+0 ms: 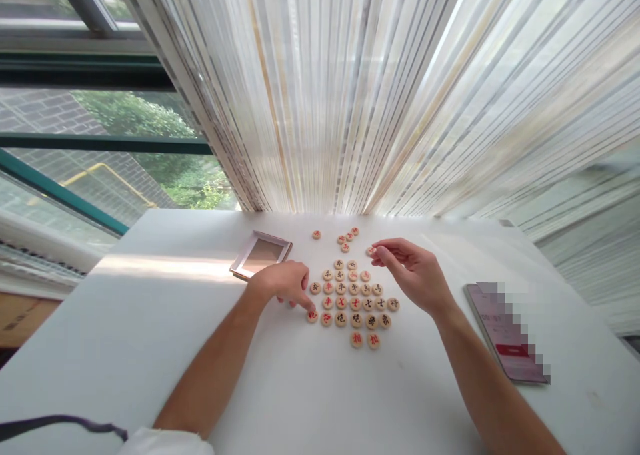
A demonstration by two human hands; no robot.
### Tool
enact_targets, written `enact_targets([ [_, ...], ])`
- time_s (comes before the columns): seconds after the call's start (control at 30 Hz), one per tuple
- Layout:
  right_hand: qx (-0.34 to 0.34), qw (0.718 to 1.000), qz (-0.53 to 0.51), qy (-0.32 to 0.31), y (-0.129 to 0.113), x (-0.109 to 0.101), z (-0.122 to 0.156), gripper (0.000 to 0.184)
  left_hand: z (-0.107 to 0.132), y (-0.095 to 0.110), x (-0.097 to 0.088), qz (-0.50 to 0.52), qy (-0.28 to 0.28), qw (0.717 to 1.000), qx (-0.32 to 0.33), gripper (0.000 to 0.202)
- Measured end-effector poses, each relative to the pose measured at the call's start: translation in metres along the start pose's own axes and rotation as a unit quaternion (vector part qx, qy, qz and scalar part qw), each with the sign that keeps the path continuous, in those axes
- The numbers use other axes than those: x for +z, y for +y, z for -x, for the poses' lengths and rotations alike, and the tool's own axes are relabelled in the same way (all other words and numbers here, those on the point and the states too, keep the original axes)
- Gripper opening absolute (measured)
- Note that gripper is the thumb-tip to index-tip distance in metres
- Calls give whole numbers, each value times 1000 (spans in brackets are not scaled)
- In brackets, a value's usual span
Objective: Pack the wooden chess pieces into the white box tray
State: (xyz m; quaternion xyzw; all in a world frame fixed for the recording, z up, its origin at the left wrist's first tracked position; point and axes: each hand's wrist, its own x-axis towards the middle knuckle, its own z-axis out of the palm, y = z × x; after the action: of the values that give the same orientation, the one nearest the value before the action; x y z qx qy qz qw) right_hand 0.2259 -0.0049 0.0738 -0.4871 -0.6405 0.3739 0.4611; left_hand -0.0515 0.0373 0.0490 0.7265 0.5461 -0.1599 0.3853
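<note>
Chess pieces [355, 303]: round pale wooden discs with red or black characters, lying flat in short rows on the white desk [150, 335], centre of view, straight ahead of you.

Nearest you: a white sleeve [170, 443] at your left elbow. Both forearms are bare and stretched forward over the desk.

Nearest row of the block: two discs, both marked in red. Next row: six discs. Your left hand [283, 283] sits palm down just beyond the left end of that row. Its index finger is straight, with the tip pressing on the end piece [313, 316]. The other fingers are curled under, grasping nothing.

Right of the block, well apart: a phone [493, 325] lying flat, its screen partly blurred.

The further rows lie between your two hands. Your right hand [413, 272] is at the far right of the block, thumb and forefinger clenched on a single piece [371, 250]. Cannot tell whether that piece touches the desk.

Just beyond the left hand: a shallow box [261, 255], open side up.

Farther: a small cluster [349, 238] of pieces and one stray piece [317, 234], both apart from the block.

Behind the desk: a striped curtain [375, 95]. A window [100, 142] at the left shows greenery.
</note>
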Motion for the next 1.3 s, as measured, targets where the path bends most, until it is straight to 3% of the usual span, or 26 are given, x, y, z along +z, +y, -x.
enact_targets([
  [0.3, 54, 998, 21, 18, 30, -11, 29, 27, 5, -6, 17, -30, 26, 999, 14, 44],
  [0.5, -16, 976, 59, 207, 70, -11, 55, 22, 5, -5, 15, -24, 18, 999, 17, 45],
  [0.77, 13, 948, 72, 308, 106, -12, 49, 24, 4, -9, 14, 2, 8, 1000, 15, 47],
  [1.3, 70, 947, 42, 312, 108, -16, 45, 33, -12, -16, 13, 98, -34, 994, 16, 57],
])
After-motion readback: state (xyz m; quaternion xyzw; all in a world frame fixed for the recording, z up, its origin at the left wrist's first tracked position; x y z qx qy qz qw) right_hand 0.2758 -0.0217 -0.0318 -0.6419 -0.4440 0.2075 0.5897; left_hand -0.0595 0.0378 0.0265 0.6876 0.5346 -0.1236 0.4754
